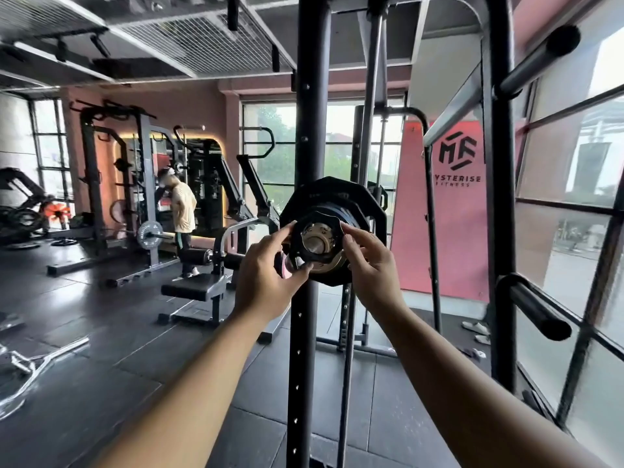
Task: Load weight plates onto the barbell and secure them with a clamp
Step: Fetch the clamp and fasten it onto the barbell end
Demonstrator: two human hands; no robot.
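Two hands are held at the end of the barbell sleeve (317, 238), where a black clamp (297, 243) is seated around it, just in front of the stacked black weight plates (337, 194). The clamp is pinched by the left hand (266, 265), forefinger at its 10 o'clock edge and thumb at 7 o'clock. The grip of the right hand (368, 261) is curled onto the rim between 1 and 3 o'clock. A black rack upright (309, 130) is seen behind the plates.
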